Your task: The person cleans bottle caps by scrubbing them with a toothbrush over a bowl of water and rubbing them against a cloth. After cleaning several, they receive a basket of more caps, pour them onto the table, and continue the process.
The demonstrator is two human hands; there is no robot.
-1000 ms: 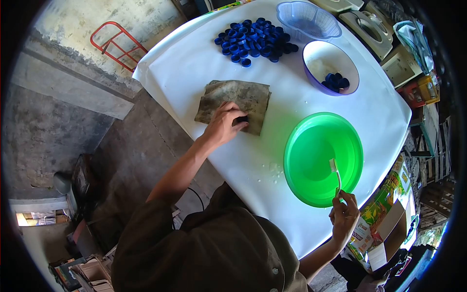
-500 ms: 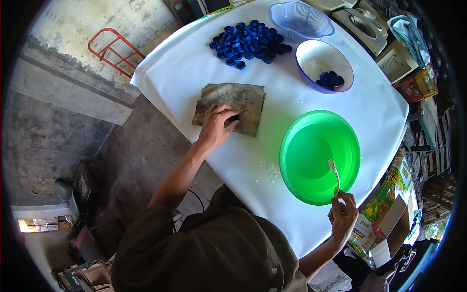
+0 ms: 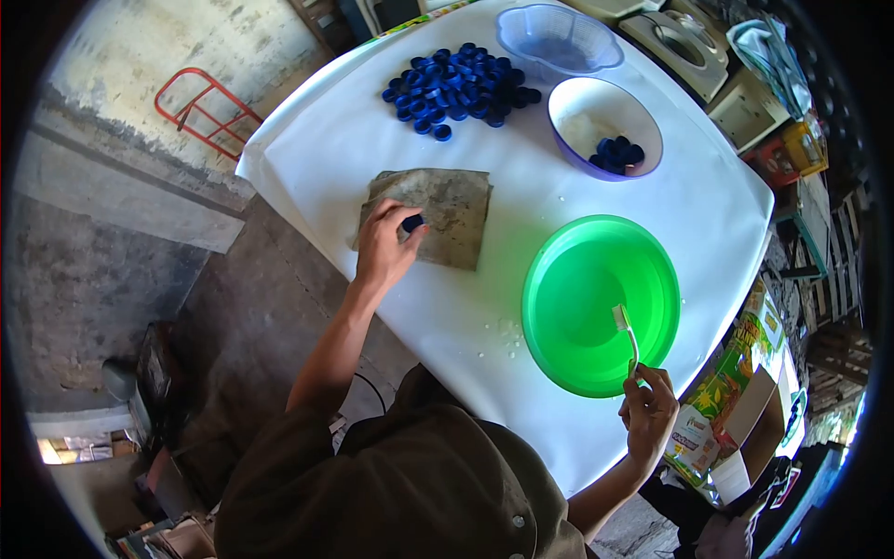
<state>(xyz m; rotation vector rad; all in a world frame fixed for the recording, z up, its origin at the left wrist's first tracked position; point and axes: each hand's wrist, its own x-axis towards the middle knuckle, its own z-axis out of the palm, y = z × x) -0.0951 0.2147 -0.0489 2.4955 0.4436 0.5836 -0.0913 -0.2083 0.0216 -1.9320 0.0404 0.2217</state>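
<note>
Between the thumb and fingers of my left hand (image 3: 386,247) is a dark blue bottle cap (image 3: 413,223), held over a folded, stained grey-brown cloth (image 3: 452,210). My right hand (image 3: 649,410) grips a toothbrush (image 3: 633,347) by the handle, its white bristle head pointing up and away over the green basin (image 3: 535,349). The basin seems to hold water. Farther back lies a heap of blue bottle caps (image 3: 456,84). Several more caps (image 3: 617,154) sit in a white-lined purple bowl (image 3: 643,107) with some whitish stuff beside them.
A clear bluish plastic basket (image 3: 559,37) stands at the table's far edge. Water drops dot the white tabletop (image 3: 447,326). To the right are an open cardboard box (image 3: 745,419) and stacked clutter; a red metal frame (image 3: 209,112) leans on the left wall.
My left hand has lifted slightly and turned, so the cap shows more clearly. The right hand keeps its hold on the toothbrush. The whole view has shifted a little.
</note>
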